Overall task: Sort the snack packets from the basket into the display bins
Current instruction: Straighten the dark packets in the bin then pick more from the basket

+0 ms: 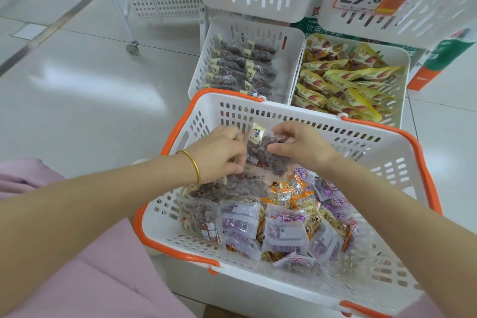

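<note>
Both left hand (pixel 219 153) and right hand (pixel 303 148) pinch dark packet (pixel 268 156).

In the basket (pixel 402 152) lie packets (pixel 284 230), and above its far side the left hand (pixel 219 152) and right hand (pixel 302 147) hold one packet (pixel 268 155) between them. Behind the basket the left bin (pixel 294 54) and right bin (pixel 404 77) stand side by side, with two upper bins (pixel 271 0) above them.
</note>
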A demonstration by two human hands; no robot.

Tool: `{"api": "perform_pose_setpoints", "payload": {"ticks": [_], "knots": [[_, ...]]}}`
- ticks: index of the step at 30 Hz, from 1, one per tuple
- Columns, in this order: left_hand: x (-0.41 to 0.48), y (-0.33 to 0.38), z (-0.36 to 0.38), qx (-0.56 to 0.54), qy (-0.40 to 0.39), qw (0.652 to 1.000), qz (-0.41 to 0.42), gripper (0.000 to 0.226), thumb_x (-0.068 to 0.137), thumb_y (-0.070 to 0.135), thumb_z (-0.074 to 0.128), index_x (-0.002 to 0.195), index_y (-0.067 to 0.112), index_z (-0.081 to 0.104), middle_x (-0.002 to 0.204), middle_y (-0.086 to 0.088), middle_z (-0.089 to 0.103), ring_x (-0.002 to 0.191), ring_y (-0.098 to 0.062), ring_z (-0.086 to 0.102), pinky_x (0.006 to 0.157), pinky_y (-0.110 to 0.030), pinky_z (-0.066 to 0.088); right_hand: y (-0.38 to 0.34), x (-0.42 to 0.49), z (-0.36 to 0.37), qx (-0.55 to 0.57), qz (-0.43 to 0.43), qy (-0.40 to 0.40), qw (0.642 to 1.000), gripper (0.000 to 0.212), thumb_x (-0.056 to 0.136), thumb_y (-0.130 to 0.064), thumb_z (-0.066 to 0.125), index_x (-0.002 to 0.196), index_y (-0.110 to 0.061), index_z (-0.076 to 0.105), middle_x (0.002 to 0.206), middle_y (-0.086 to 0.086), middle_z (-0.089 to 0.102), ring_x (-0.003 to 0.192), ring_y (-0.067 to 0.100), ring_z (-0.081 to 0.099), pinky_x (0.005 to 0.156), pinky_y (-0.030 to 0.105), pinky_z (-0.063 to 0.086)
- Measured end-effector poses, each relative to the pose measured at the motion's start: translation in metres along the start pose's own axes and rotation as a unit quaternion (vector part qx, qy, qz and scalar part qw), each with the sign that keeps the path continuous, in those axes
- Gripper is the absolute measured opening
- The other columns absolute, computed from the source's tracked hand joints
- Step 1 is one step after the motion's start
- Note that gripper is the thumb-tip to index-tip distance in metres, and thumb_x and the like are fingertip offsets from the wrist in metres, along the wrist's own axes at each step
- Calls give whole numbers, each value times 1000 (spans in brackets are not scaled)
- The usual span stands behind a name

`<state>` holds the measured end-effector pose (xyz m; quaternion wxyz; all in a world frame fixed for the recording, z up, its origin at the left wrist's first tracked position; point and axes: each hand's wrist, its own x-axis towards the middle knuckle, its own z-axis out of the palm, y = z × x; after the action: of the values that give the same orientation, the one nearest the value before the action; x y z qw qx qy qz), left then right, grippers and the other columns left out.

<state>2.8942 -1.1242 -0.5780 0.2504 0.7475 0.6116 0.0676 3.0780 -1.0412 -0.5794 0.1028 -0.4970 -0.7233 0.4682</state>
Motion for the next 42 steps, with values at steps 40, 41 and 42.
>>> {"api": "perform_pose_setpoints", "payload": {"ticks": [40, 41, 42], "knots": [[119, -48, -12, 125, 98, 987, -27, 49, 96, 12, 41, 144, 18, 32, 154, -3, 25, 142, -22, 18, 117, -38, 15, 7, -1, -68, 34, 95, 55, 993, 42, 77, -17, 76, 108, -20, 48, 111, -2, 49, 85, 20, 65, 59, 39, 59], [121, -47, -14, 107, 109, 988, -28, 47, 96, 11, 41, 142, 16, 36, 152, -5, 29, 140, -24, 21, 116, -36, 16, 5, 1, -72, 38, 85, 64, 994, 43, 77, -17, 76, 109, -21, 48, 113, -2, 49, 86, 19, 64, 57, 37, 59], [122, -46, -17, 83, 126, 988, -29, 44, 97, 11, 41, 140, 14, 41, 150, -6, 33, 138, -25, 25, 115, -35, 18, 3, 4, -75, 44, 75, 72, 994, 44, 77, -18, 76, 111, -21, 48, 115, -3, 48, 86, 17, 64, 56, 36, 59]]}}
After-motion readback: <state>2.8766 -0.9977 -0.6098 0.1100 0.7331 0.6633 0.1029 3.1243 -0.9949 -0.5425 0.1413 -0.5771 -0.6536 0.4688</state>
